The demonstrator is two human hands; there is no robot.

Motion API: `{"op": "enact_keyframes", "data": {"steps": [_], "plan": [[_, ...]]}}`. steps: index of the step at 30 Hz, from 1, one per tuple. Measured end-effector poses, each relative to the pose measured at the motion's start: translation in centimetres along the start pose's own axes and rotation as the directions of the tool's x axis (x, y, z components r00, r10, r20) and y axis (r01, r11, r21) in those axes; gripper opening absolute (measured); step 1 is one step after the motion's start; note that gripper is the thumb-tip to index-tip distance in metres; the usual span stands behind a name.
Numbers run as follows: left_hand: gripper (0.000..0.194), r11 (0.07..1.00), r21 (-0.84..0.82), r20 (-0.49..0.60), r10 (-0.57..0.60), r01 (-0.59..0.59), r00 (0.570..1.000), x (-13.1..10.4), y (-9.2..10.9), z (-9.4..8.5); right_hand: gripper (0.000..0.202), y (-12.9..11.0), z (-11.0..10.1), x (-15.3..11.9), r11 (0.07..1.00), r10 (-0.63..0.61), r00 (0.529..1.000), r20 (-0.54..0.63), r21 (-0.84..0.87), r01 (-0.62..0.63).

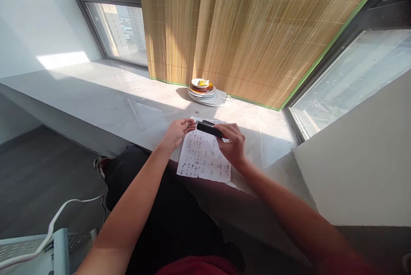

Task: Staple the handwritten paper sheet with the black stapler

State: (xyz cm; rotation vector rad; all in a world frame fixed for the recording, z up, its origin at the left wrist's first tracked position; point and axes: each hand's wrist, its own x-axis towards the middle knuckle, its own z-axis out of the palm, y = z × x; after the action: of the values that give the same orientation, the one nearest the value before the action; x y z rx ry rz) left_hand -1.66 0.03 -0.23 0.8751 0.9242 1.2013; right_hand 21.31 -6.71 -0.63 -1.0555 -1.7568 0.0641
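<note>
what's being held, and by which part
The right hand grips a black oblong object by its right end; whether the left hand holds anything is unclear.

We find the handwritten sheet (pixel 207 161) too small to read, cannot tell what the left hand (pixel 177 133) fingers, and note the right hand (pixel 233 143) hiding part of the black object (pixel 207 128).
</note>
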Motion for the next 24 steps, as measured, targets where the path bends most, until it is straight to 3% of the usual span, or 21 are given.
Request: {"op": "enact_keyframes", "data": {"steps": [3,6,8,11,13,15,21,24], "plan": [[0.009,0.982,0.062,-0.116,0.186,-0.180,0.976,-0.3,0.5,-0.2,0.028,0.5,0.2,-0.3,0.935,0.321,0.944,0.077,0.134,-0.329],[0.021,0.956,0.104,-0.093,0.284,-0.274,0.954,-0.5,0.9,-0.2,0.033,1.0,0.0,-0.4,0.844,0.467,0.852,0.238,0.169,-0.510],[0.032,0.944,0.112,0.003,0.312,-0.310,0.950,-0.8,1.0,0.1,0.030,0.6,-0.2,-0.3,0.882,0.425,0.876,0.228,0.115,-0.458],[0.039,0.934,0.138,0.220,0.296,-0.330,0.930,-1.7,1.0,1.1,0.024,-0.8,-0.4,-0.1,0.981,0.177,0.981,0.080,0.072,-0.183],[0.039,0.936,0.160,0.356,0.243,-0.315,0.902,-2.4,0.9,1.7,0.020,-1.7,-0.3,-0.1,0.991,-0.024,0.997,0.069,0.130,0.015],[0.038,0.937,0.166,0.436,0.210,-0.308,0.875,-3.2,0.8,2.2,0.013,-2.3,0.1,-0.2,0.972,-0.151,0.983,0.104,0.196,0.129],[0.038,0.903,0.192,0.478,0.255,-0.383,0.841,-4.1,0.5,2.7,0.018,-1.7,0.4,-0.1,0.978,-0.149,0.976,0.157,0.169,0.122],[0.040,0.846,0.257,0.459,0.318,-0.466,0.830,-2.5,1.0,2.7,0.011,0.5,-0.2,1.1,0.994,-0.007,0.994,0.113,0.107,-0.005]]}}
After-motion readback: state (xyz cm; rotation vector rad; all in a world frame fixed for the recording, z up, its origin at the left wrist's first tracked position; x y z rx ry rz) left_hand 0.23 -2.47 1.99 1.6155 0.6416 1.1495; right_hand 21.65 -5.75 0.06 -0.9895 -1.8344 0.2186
